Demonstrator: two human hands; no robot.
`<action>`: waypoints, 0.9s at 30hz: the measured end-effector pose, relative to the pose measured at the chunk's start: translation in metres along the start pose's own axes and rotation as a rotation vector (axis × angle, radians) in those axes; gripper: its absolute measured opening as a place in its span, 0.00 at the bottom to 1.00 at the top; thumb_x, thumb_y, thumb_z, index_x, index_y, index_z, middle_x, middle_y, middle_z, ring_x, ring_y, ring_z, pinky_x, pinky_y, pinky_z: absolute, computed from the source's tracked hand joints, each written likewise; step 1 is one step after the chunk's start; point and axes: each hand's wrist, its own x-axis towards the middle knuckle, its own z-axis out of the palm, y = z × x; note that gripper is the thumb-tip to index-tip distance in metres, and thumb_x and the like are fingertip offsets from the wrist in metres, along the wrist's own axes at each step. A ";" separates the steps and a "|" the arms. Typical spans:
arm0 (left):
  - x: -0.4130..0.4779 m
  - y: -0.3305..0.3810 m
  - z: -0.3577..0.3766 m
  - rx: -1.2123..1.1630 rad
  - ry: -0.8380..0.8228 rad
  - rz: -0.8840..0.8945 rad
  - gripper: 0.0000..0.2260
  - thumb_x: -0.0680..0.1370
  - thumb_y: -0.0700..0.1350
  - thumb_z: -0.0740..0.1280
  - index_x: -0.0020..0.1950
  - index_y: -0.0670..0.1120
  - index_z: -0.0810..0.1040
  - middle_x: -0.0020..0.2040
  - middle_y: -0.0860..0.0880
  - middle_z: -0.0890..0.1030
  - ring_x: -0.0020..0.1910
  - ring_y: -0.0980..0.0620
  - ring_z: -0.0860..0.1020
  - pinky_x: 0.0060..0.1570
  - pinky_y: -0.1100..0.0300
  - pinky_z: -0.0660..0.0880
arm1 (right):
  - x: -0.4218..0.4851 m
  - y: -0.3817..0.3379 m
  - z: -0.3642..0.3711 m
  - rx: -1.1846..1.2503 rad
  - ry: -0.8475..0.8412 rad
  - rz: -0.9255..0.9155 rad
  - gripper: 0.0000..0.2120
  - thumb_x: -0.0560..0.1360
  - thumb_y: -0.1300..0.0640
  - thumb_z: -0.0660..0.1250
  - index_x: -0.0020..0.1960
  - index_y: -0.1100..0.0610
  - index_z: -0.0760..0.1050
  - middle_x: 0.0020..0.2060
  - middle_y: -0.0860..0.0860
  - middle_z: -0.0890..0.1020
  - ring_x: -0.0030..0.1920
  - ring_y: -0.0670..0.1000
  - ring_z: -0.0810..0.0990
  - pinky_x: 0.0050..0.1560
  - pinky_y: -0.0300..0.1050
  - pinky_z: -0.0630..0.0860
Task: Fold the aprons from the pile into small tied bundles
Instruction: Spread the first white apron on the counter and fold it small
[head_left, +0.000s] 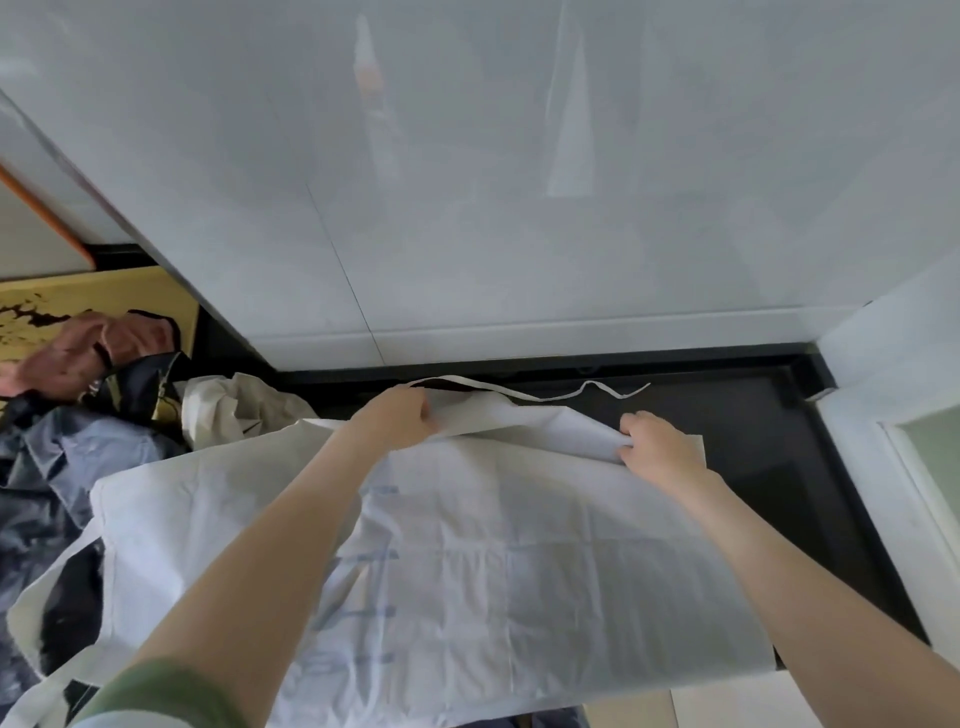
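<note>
Pinching the far edge of the white apron (493, 545), we have both grips on the cloth. The left grip (400, 415) curls its fingers round the turned-over top edge, and the right grip (660, 447) nips a raised crease of that same edge further to the right. Both are closed on fabric, neither is spread wide.

The apron lies flat across the dark counter (753, 415), right in front of us. It shows faint fold lines and pale blue print through the cloth, and its near edge hangs off the front of the counter. A thin white tie strap (571, 396) snakes away from the top edge along the back of the counter, just short of the wall. At the lower left a wide white loop (47, 603) of the apron trails over darker cloth.

Left of the apron sits the pile (78, 457). There is crumpled blue-grey fabric at the front, a cream apron (234, 410) touching the spread one, a dark patterned piece (140, 384) behind that, and a pink one (72, 353) at the back. A yellow patterned board (104, 296) lies beyond the pile.

White glossy tiles (467, 182) fill the wall ahead. A green sleeve (156, 691) covers our left upper arm, and both forearms are bare.
</note>
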 end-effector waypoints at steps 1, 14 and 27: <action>0.000 0.000 0.001 -0.012 -0.016 0.004 0.10 0.76 0.46 0.64 0.49 0.39 0.76 0.52 0.42 0.78 0.44 0.47 0.73 0.46 0.55 0.72 | 0.000 -0.001 -0.002 -0.019 0.003 -0.003 0.05 0.76 0.62 0.59 0.43 0.56 0.64 0.41 0.50 0.70 0.45 0.56 0.73 0.40 0.47 0.67; 0.005 0.010 0.019 -0.513 0.020 -0.185 0.23 0.81 0.37 0.59 0.75 0.42 0.57 0.46 0.40 0.77 0.36 0.44 0.81 0.32 0.59 0.79 | 0.012 -0.019 -0.061 0.272 0.407 -0.155 0.13 0.79 0.67 0.58 0.62 0.60 0.69 0.46 0.56 0.75 0.46 0.54 0.70 0.45 0.46 0.67; 0.013 -0.002 0.043 -0.393 0.151 -0.271 0.11 0.79 0.42 0.62 0.56 0.36 0.74 0.37 0.42 0.82 0.34 0.45 0.83 0.35 0.57 0.80 | -0.006 0.017 -0.051 0.322 0.214 -0.270 0.10 0.76 0.61 0.65 0.58 0.55 0.75 0.67 0.47 0.71 0.66 0.48 0.71 0.60 0.39 0.66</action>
